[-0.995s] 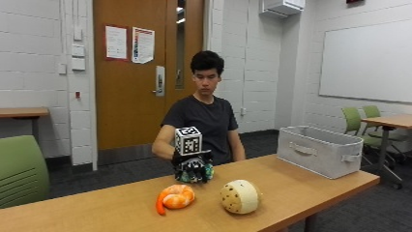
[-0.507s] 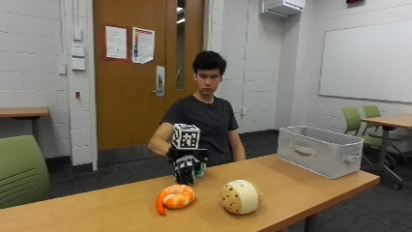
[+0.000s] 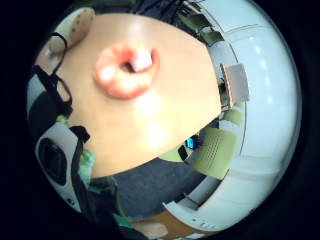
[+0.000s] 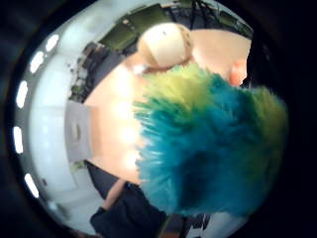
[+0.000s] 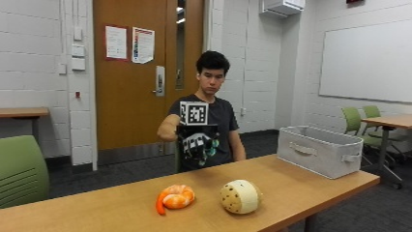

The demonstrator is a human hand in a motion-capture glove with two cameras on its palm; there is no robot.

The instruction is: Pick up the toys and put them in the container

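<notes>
A fuzzy blue-green toy [image 4: 213, 144] is filling the thumb-side palm view and showing as teal tufts between the fingers in the outside view, so the gloved right hand [image 5: 198, 145] appears to be curling round it, lifted clear above the table [image 5: 302, 181]. Two more toys are lying on the table below and in front of that hand, toward the camera: an orange shrimp-like plush [image 5: 174, 197] (curled into a ring, as the little-finger-side view shows it), and just beside it a cream, speckled round toy [image 5: 240, 196]. The grey fabric container [image 5: 320, 150] is sitting near the table's far corner, well apart from the hand and on the person's left. The coming move likely turns on that: the held toy needs carrying across the person's body, over the cream toy's side of the table, to reach the open top. The bare hand is out of sight behind the table.
</notes>
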